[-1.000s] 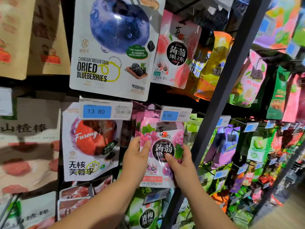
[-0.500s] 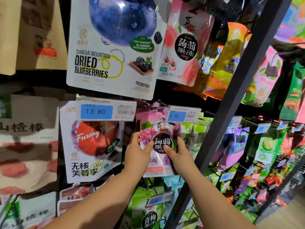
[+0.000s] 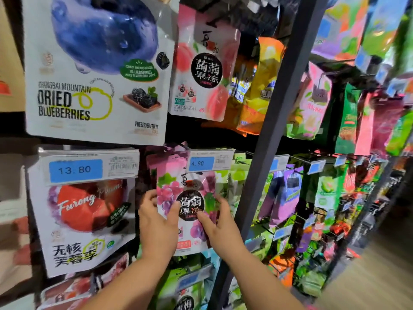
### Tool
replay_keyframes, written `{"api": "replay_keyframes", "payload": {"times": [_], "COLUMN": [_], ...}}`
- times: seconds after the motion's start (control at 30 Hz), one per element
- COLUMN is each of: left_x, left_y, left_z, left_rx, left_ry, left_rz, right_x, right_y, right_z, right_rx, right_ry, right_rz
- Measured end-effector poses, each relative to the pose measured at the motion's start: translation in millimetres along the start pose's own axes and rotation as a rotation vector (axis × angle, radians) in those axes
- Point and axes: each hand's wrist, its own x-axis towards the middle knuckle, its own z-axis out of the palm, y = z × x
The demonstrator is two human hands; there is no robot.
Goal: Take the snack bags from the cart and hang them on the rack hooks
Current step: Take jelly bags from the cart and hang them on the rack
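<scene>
Pink grape-printed plastic snack bag (image 3: 190,202) is held upright between our hands, beneath a blue 4.90 price tag (image 3: 201,163). Fingers of our left hand (image 3: 156,222) pinch its left edge, thumb across the front; those of our right hand (image 3: 220,224) pinch the right edge likewise. We judge it nearly hung on the dark metal rack (image 3: 279,130), the hook hidden behind the tag. Letting go is left; the cart is out of view.
</scene>
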Motion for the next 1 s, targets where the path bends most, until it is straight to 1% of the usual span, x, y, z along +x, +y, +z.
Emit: {"api": "replay_keyframes", "payload": {"times": [0.1, 0.17, 0.3, 0.37, 0.47, 0.57, 0.67, 0.77, 0.87, 1.0], "left_x": [-6, -13, -23, -25, -24, -22, -18, -14, -5, 11], "left_y": [6, 12, 19, 19, 16, 15, 17, 20, 14, 8], "left_z": [-3, -5, -3, 0, 2, 0, -3, -5, -5, -3], "left_rx": [0.11, 0.136, 0.139, 0.094, 0.073, 0.046, 0.109, 0.146, 0.149, 0.147], "left_ry": [0.014, 0.023, 0.048, 0.024, 0.032, 0.064, 0.084, 0.032, -0.041, -0.121], "left_rz": [0.068, 0.109, 0.156, 0.141, 0.109, 0.103, 0.111, 0.083, 0.055, -0.084], "right_x": [-8, -14, -30, -38, -46, -48, -37, -17, -4, 8], "right_y": [0, 2, 12, 21, 26, 19, 6, -3, -9, -9], "right_z": [-8, -13, -23, -29, -32, -31, -29, -17, -4, 5], "right_rx": [-0.064, -0.096, -0.07, -0.073, -0.119, -0.182, -0.252, -0.294, -0.292, -0.279], "right_ry": [0.023, 0.038, 0.032, -0.008, -0.088, -0.081, -0.057, -0.093, -0.12, -0.138], "right_rz": [-0.008, -0.016, 0.012, 0.032, 0.04, -0.039, -0.133, -0.175, -0.148, -0.096]}}
